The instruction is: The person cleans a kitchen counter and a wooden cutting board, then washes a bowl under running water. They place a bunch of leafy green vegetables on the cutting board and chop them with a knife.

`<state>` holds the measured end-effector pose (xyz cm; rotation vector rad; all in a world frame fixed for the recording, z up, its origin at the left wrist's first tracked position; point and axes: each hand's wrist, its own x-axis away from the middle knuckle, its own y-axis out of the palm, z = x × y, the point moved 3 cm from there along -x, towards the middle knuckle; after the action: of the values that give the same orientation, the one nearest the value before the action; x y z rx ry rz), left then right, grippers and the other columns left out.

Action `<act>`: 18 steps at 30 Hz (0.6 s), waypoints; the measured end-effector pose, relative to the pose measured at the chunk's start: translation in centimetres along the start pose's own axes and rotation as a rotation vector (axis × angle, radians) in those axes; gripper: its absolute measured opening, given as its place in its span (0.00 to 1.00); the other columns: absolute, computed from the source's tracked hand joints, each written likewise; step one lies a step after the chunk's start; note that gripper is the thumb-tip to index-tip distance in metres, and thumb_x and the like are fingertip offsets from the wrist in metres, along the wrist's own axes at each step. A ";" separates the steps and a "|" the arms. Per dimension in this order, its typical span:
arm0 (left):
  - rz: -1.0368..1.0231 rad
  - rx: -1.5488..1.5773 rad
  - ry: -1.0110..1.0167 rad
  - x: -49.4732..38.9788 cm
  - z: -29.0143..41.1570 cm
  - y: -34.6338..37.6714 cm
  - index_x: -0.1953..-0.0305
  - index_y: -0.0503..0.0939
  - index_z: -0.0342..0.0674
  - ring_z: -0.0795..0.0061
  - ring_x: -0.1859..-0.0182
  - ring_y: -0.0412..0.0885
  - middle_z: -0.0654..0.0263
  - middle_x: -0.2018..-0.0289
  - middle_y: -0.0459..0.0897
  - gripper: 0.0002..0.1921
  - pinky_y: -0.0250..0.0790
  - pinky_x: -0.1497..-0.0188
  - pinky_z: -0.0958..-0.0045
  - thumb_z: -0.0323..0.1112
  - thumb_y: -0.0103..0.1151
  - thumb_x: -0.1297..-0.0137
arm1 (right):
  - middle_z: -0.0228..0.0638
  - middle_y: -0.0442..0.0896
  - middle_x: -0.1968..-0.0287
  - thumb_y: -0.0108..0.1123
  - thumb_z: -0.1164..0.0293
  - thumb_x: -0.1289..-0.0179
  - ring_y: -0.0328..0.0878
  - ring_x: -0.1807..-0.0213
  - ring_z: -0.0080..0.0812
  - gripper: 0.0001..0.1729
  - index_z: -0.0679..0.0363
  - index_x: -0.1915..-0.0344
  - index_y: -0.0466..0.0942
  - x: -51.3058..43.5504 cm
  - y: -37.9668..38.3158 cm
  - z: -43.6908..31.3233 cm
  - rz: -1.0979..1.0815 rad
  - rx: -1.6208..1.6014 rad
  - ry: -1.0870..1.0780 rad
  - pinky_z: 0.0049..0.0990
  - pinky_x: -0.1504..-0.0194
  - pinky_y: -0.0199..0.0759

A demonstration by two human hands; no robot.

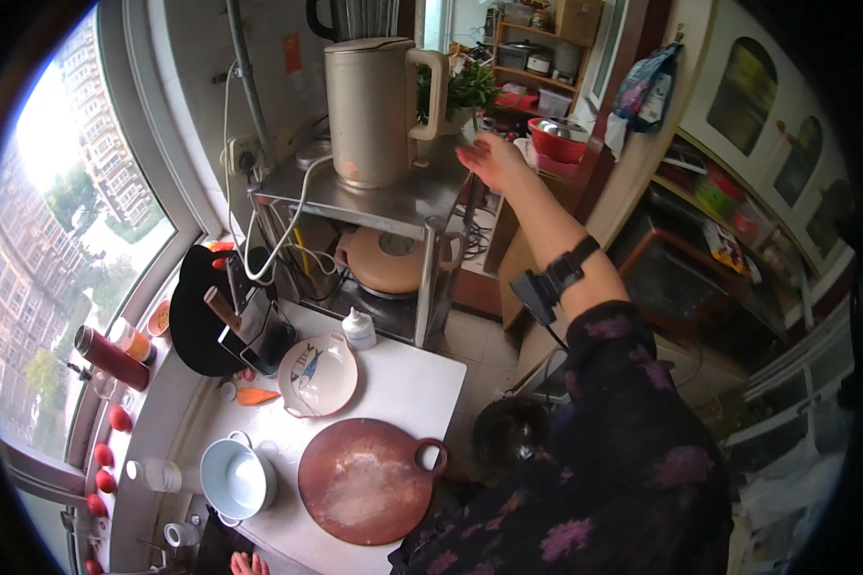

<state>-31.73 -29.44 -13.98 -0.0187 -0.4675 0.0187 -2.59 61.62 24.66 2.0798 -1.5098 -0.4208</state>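
Observation:
My right hand (490,164) reaches out past the edge of the steel rack (403,188), with nothing seen in its fingers. Just beyond it, leafy greens (471,88) rise from a light bowl (458,121). A beige electric kettle (370,111) stands on the rack to the left of that hand. At the bottom edge, only the fingertips of my left hand (249,565) show, near the counter's front; the rest is cut off. Nearest to it are a pale blue two-handled pot (236,478) and a round reddish-brown cutting board (367,481).
A fish-patterned plate (320,374), a white squeeze bottle (359,329), and a knife holder (266,338) stand on the white counter (410,381). A lidded pan (392,262) sits on the rack's lower shelf. The kettle's cord (303,208) hangs down in front. Several red round items (105,481) line the windowsill.

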 end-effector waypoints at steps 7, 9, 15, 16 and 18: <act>0.142 0.233 -0.122 13.2 -2.7 2.1 0.39 0.74 0.53 0.70 0.47 0.77 0.71 0.47 0.80 0.23 0.70 0.48 0.69 0.53 0.62 0.30 | 0.49 0.74 0.41 0.60 0.65 0.30 0.76 0.42 0.55 0.27 0.63 0.36 0.67 -11.9 3.9 -0.2 0.143 -0.108 -0.055 0.49 0.42 0.77; 0.154 0.207 -0.081 16.0 -2.9 2.7 0.33 0.67 0.45 0.63 0.40 0.77 0.62 0.40 0.76 0.29 0.69 0.42 0.61 0.53 0.59 0.27 | 0.48 0.74 0.40 0.59 0.66 0.29 0.76 0.41 0.54 0.27 0.64 0.35 0.67 -14.5 2.1 -0.6 0.098 -0.152 -0.046 0.49 0.41 0.77; 0.268 0.189 -0.085 20.7 -3.4 3.5 0.41 0.74 0.47 0.75 0.56 0.83 0.67 0.52 0.84 0.19 0.76 0.58 0.74 0.47 0.59 0.26 | 0.48 0.73 0.37 0.57 0.68 0.28 0.75 0.39 0.52 0.26 0.65 0.34 0.67 -22.2 0.1 -2.1 -0.115 -0.042 0.130 0.48 0.39 0.75; 0.296 0.145 -0.114 21.0 -3.7 4.1 0.40 0.73 0.46 0.74 0.55 0.83 0.66 0.51 0.83 0.21 0.77 0.57 0.72 0.48 0.59 0.26 | 0.48 0.73 0.37 0.57 0.68 0.28 0.75 0.38 0.52 0.26 0.65 0.34 0.67 -23.4 -0.2 -2.4 -0.129 -0.031 0.143 0.48 0.38 0.75; 0.243 0.078 -0.157 21.3 -4.1 6.1 0.39 0.72 0.44 0.73 0.54 0.83 0.64 0.50 0.84 0.22 0.77 0.55 0.71 0.49 0.58 0.26 | 0.48 0.73 0.36 0.56 0.69 0.28 0.74 0.38 0.52 0.26 0.66 0.34 0.67 -25.1 -1.1 -3.2 -0.148 -0.009 0.175 0.48 0.37 0.74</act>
<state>-10.92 -22.93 -8.18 0.0025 -0.6189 0.2785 -8.23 86.31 25.21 2.1684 -1.2562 -0.2902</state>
